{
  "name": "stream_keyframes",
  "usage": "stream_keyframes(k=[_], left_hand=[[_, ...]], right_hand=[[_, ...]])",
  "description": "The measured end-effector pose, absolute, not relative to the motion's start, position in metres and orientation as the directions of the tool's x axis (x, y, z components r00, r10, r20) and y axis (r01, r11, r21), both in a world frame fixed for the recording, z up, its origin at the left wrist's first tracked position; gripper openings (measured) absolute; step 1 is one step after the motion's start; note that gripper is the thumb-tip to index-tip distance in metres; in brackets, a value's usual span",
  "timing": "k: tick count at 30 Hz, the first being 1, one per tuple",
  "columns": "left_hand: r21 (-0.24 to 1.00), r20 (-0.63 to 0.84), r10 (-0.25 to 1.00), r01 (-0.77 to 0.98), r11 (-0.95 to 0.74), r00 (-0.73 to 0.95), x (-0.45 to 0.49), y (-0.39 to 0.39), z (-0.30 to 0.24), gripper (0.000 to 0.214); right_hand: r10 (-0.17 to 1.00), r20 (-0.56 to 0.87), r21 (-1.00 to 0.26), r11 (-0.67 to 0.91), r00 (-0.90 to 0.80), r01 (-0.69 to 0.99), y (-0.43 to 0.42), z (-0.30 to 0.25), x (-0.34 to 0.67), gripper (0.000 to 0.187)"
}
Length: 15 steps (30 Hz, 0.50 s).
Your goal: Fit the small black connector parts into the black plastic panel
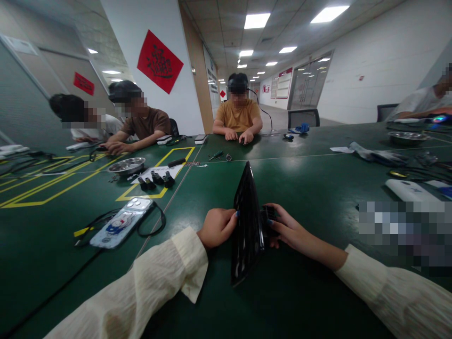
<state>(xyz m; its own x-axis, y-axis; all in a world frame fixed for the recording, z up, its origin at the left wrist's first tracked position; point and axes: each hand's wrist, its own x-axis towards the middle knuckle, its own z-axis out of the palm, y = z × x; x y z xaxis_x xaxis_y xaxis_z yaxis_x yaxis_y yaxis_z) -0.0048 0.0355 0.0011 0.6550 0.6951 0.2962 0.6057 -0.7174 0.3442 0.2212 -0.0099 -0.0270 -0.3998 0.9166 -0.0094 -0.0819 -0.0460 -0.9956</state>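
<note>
A thin, glossy black panel (247,226) stands nearly edge-on to me, upright and slightly tilted, just above or on the green table; I cannot tell whether its lower edge touches. My left hand (219,227) is closed at the panel's left face, thumb pressed against it and fingers curled. On the other side, a dark slotted part (269,217) juts from the panel. My right hand (287,230) grips that part, with thumb and fingers around it. The panel hides some of the contact between the hands.
A phone in a cartoon case (122,223) lies left on a looped cable. Beyond it are black cylindrical parts (157,180), a metal bowl (126,166) and a screwdriver (216,155). Co-workers sit around the table (303,179). A white device (411,190) and cables lie right.
</note>
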Motion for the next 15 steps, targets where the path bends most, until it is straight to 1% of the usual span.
stream_keyframes(k=[15], left_hand=[[0.355, 0.304, 0.680, 0.583, -0.731, 0.667, -0.0053, 0.0357, 0.0013, 0.036]], right_hand=[[0.920, -0.010, -0.996, -0.045, -0.393, -0.081, -0.0103, -0.0261, 0.2206, 0.043]])
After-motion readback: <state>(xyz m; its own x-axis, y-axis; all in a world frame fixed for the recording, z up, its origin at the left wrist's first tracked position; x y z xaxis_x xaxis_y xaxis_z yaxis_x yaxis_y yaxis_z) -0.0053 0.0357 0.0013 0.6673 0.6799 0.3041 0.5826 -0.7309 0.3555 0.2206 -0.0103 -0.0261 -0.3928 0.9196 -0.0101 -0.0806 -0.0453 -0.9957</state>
